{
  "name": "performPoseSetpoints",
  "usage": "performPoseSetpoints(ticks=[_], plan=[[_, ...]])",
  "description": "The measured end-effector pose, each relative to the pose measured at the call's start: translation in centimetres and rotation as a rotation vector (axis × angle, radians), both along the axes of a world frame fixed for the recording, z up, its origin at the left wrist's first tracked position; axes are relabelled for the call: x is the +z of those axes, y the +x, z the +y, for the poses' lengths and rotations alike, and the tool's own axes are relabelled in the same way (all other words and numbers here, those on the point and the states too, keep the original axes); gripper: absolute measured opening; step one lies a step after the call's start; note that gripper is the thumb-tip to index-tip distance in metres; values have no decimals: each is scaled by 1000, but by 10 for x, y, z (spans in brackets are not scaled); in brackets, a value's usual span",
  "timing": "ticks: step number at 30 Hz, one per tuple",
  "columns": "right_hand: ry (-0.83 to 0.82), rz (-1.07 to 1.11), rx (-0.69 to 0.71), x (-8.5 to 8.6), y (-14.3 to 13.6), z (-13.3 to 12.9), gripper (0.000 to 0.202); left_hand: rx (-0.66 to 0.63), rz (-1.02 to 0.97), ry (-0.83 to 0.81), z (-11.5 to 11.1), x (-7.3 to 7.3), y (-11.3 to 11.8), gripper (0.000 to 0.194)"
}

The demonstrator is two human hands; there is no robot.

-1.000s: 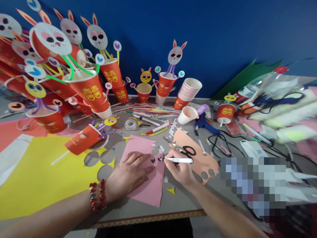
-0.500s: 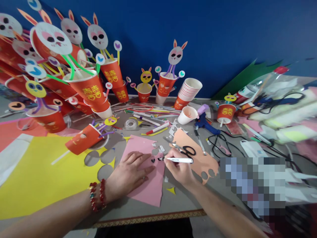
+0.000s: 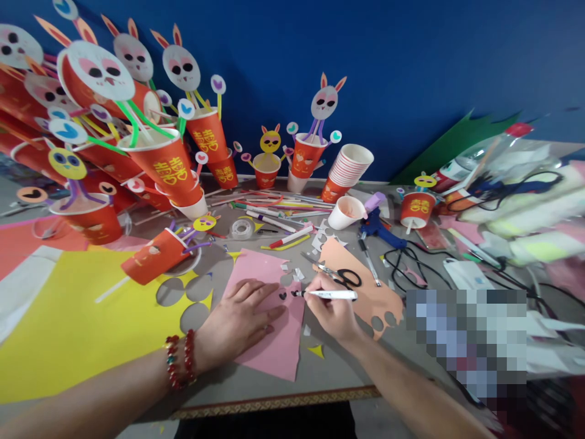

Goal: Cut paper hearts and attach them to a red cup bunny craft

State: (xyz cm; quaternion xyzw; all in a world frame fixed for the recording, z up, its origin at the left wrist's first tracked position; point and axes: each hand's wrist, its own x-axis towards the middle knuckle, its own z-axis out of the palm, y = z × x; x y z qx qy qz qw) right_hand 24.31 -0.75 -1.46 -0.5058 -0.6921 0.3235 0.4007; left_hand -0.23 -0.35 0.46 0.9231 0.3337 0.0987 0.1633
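Note:
My left hand (image 3: 242,317) lies flat on a sheet of pink paper (image 3: 269,356), fingers stretched toward its right edge. A white marker (image 3: 336,295) is pinched in my right hand (image 3: 331,311), its black tip at a small dark mark near the sheet's right edge. Left of that mark is a small black heart (image 3: 283,296). Just behind my right hand, black-handled scissors (image 3: 350,278) rest on a sheet of peach paper (image 3: 365,299) with round holes cut out of it.
Red paper cups (image 3: 164,164) with rabbit faces crowd the back left. Yellow paper (image 3: 91,323) with cut holes covers the left. Stacked cups (image 3: 350,164), loose markers (image 3: 290,236) and a blue glue gun (image 3: 379,228) stand or lie behind. Black cables (image 3: 425,262) run along the right.
The marker and my right hand have shifted very slightly to the right. The dark mark at the tip shows a little more of its shape. My left hand stays in place.

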Motion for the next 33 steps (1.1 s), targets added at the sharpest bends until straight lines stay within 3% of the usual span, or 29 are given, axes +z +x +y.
performPoseSetpoints(ticks=[33], plan=[[-1,14,-14,2,0,0,20,-5,11,-4,1,-2,0,36]])
